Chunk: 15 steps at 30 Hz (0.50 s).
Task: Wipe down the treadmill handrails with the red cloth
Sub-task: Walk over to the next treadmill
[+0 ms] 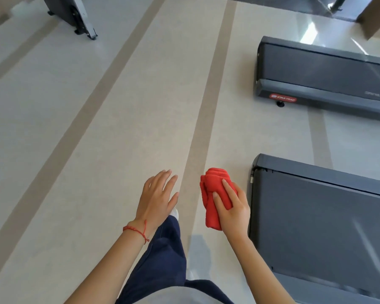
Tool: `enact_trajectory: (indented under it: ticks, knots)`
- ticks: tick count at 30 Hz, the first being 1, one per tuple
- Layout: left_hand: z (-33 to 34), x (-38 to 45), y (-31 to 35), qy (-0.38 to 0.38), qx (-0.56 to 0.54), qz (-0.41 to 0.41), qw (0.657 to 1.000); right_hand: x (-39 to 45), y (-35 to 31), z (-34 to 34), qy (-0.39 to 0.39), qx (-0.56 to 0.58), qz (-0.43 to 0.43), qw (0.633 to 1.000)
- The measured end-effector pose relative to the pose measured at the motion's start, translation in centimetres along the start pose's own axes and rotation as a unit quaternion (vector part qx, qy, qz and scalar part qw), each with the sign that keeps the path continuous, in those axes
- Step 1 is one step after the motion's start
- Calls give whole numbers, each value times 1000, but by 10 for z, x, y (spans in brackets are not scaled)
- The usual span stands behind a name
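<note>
My right hand (234,208) grips a folded red cloth (213,194) in front of me, above the floor. To its left my left hand (157,199) hangs with fingers spread and nothing in it; a red string bracelet circles that wrist. The rear end of a dark grey treadmill deck (320,218) lies just right of the cloth. A second treadmill deck (325,77) with a red logo sits farther away at the upper right. No handrails are in view.
Pale floor with tan stripes (206,119) runs ahead. The base of another exercise machine (75,16) stands at the top left. My leg in dark blue trousers (162,255) steps forward below my hands. A brown box corner (375,16) shows at the top right.
</note>
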<state>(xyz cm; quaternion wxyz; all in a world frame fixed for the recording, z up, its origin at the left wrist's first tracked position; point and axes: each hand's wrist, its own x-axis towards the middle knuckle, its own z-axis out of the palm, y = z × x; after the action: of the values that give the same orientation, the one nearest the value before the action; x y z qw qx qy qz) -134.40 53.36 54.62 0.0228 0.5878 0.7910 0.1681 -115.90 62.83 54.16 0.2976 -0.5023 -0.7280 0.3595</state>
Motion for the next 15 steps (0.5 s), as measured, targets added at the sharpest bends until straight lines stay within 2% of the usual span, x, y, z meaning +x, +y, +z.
enact_trajectory:
  ticks: [8, 15]
  knots:
    - [3, 129, -58, -10, 0, 49, 999, 113, -23, 46, 32, -24, 20, 999]
    - [13, 214, -78, -9, -2, 80, 997, 187, -34, 65, 41, -33, 34, 998]
